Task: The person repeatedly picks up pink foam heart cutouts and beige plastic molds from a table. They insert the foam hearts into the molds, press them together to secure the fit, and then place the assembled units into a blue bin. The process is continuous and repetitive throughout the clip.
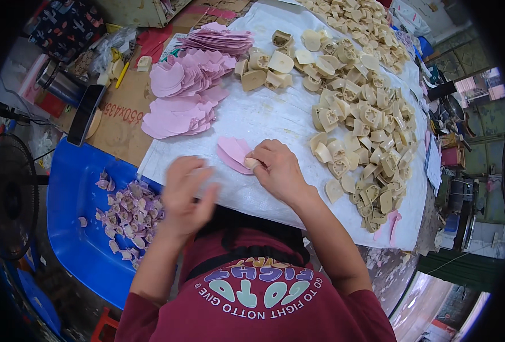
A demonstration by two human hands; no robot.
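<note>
My right hand (278, 171) is closed, its fingertips pinching a small beige moulded piece (252, 163). The piece sits against the right edge of a few loose pink cut-out sheets (232, 150) on the white cloth (264, 200). To the left, my left hand (185, 196) is smeared by motion above the cloth's front edge. Its thumb stands apart from the fingers, and nothing shows between them. Beyond it lie stacked pink sheets (175, 114) with scalloped edges. A large heap of beige moulded pieces (372, 114) spreads over the right side.
A blue plastic tub (70, 228) at lower left holds several pink-covered pieces (130, 214). A phone (86, 114) leans near a steel tumbler (61, 81) on cardboard. A yellow pen (122, 75) lies behind. A black fan (10, 196) stands far left.
</note>
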